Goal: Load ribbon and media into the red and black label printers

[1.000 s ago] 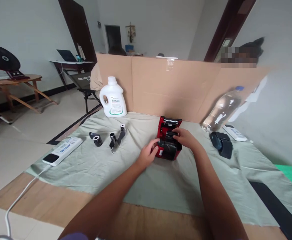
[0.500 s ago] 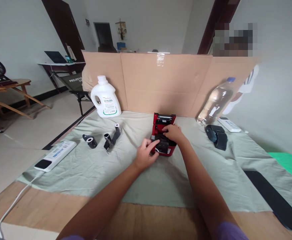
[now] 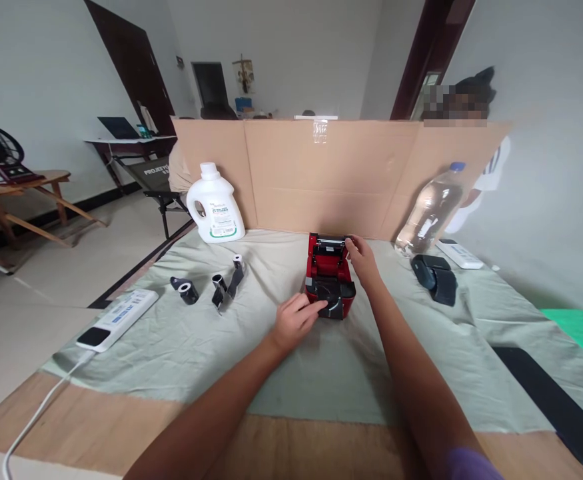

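A pale green cloth (image 3: pixel 181 333) covers the wooden table (image 3: pixel 96 427), and a tall brown cardboard screen (image 3: pixel 291 173) stands along its far edge. On the middle of the cloth, just in front of the screen, sits a small red and black box-shaped printer (image 3: pixel 330 277). Its body is red, its front part is black and rounded, and its top is open, so the dark inside and a thin roller at the back are visible.

The right hand (image 3: pixel 362 259) is at the back right corner of the printer, fingers bent and touching the upper edge; I cannot tell if it really grips. The left hand (image 3: pixel 294 321) lies on the cloth just before the printer, with the fingers stretched forward and a little apart, the tips touching the black front. It does not close around anything.

A white plastic detergent jug (image 3: pixel 216 212) stands at the left near the screen, and a clear plastic water bottle with a blue cap (image 3: pixel 428 210) leans at the right. A white power strip (image 3: pixel 116 318) lies at the left edge of the cloth. Between it and the printer lie several small black roll holders (image 3: pixel 211 288).
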